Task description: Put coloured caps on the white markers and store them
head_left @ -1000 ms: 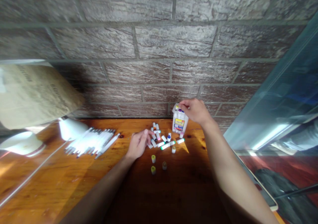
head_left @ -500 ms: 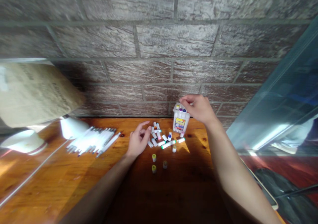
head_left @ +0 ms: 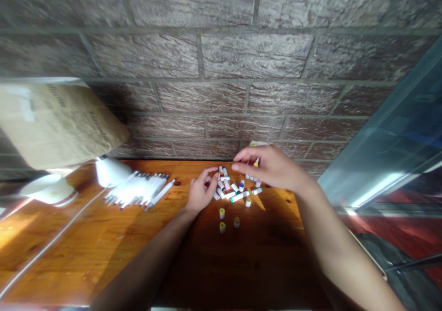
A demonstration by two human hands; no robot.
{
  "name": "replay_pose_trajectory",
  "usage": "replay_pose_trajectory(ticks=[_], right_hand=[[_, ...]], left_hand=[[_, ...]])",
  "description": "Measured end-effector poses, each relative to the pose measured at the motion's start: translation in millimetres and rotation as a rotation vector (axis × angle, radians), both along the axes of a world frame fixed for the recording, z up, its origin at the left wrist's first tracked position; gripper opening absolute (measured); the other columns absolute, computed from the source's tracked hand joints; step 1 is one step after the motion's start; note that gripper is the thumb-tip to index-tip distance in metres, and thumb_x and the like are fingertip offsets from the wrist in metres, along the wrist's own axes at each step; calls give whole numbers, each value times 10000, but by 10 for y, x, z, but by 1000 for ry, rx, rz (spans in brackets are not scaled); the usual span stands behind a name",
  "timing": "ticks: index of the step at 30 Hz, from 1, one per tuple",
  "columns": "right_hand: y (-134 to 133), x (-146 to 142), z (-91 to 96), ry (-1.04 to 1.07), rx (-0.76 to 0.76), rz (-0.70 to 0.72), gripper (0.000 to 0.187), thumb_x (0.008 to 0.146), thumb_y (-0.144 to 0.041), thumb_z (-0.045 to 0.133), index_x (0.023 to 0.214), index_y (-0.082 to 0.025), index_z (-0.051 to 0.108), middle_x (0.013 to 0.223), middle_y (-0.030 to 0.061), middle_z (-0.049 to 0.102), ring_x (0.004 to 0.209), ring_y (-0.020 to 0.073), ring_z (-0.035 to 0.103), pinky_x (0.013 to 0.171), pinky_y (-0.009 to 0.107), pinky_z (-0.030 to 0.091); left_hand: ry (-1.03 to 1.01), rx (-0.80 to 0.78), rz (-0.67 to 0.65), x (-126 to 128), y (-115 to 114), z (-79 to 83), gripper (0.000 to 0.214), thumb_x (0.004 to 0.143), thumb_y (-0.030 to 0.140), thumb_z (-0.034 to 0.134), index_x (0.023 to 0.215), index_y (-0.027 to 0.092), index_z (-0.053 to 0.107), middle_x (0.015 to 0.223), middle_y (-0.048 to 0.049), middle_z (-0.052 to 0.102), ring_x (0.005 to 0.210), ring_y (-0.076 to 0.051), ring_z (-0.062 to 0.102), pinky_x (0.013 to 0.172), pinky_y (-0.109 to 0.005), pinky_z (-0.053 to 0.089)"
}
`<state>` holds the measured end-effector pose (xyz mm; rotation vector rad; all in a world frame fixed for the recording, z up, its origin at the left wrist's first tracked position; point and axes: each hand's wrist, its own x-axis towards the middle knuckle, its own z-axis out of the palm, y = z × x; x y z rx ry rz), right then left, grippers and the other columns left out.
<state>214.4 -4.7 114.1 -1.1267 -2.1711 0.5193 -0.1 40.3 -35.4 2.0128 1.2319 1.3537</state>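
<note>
My left hand (head_left: 203,190) rests at the left side of a heap of small marker caps (head_left: 227,185), its fingers curved and the thumb apart from the index finger. Nothing shows in its grasp. My right hand (head_left: 268,167) hovers in front of a clear plastic marker case (head_left: 258,143), hiding most of it. Its thumb and fingers are spread, with nothing visible between them. Among the caps lies a longer white piece with a green end (head_left: 241,196). Nearer to me stand two yellow-topped caps (head_left: 222,213) and a brownish cap (head_left: 236,222).
Several white markers (head_left: 138,190) lie bunched at left on the wooden table (head_left: 127,256). Beyond them stands a lamp with a brown paper shade (head_left: 65,122) and a white base; its cord (head_left: 51,244) crosses the table. A brick wall (head_left: 221,95) closes off the back.
My right hand has come down and left from the top of the marker case, and its fingers have spread. My left hand stays beside the caps. The view has shifted slightly.
</note>
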Motion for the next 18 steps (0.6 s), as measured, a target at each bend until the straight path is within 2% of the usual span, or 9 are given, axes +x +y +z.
replay_pose_trajectory(ticks=[2, 4, 6, 8, 9, 11, 14, 18], right_hand=[[-125, -152, -244, -60, 68, 126, 232, 895, -406, 701, 969, -192, 754, 913, 34, 775, 807, 160, 704, 733, 258, 520], [-258, -289, -571, -56, 249, 70, 229, 938, -397, 652, 982, -194, 748, 996, 64, 768, 948, 192, 698, 884, 319, 529], [-373, -396, -914, -97, 425, 1, 347, 912, -479, 664, 1067, -177, 740, 1184, 125, 732, 1150, 266, 646, 1021, 417, 496], [-441, -477, -1203, -199, 551, 45, 520, 869, -590, 662, 1184, -179, 711, 1339, 164, 661, 1307, 333, 553, 1086, 496, 455], [-453, -511, -1314, -238, 608, 79, 526, 871, -608, 647, 1190, -194, 709, 1352, 164, 653, 1313, 336, 549, 1101, 519, 440], [-438, -566, -1466, -270, 665, 98, 404, 925, -521, 622, 1148, -199, 718, 1303, 148, 681, 1258, 315, 590, 1086, 508, 459], [-353, -605, -1566, -272, 609, 69, 241, 962, -392, 602, 981, -200, 745, 1180, 97, 731, 1082, 266, 665, 978, 430, 542], [-229, -582, -1608, -233, 499, 39, 249, 1001, -298, 544, 900, -185, 741, 1025, 57, 755, 934, 208, 686, 890, 336, 577]], left_hand=[[-16, -6, 11, -14, 19, -10, 304, 963, 405, 535, 1142, 185, 644, 539, 64, 606, 463, -97, 514, 539, -209, 411], [-29, -9, 34, -36, 45, -15, 305, 964, 413, 529, 1130, 185, 645, 526, 65, 589, 455, -99, 502, 531, -212, 406], [-53, -9, 63, -65, 75, -17, 314, 966, 422, 518, 1133, 186, 642, 507, 70, 564, 439, -100, 488, 517, -213, 400], [-94, -18, 83, -92, 102, -19, 329, 966, 434, 510, 1141, 184, 634, 504, 69, 561, 426, -103, 497, 499, -213, 400], [-119, -29, 88, -103, 114, -20, 337, 965, 441, 506, 1142, 182, 628, 506, 66, 567, 422, -106, 508, 489, -213, 403], [-156, -47, 95, -114, 129, -22, 345, 962, 451, 503, 1135, 177, 622, 506, 61, 575, 416, -112, 529, 475, -214, 408], [-149, -46, 99, -110, 136, -25, 335, 961, 451, 504, 1112, 180, 628, 501, 59, 575, 416, -114, 533, 472, -214, 404], [-114, -26, 95, -96, 133, -34, 329, 963, 448, 510, 1110, 181, 635, 512, 56, 580, 433, -112, 527, 491, -217, 406]])
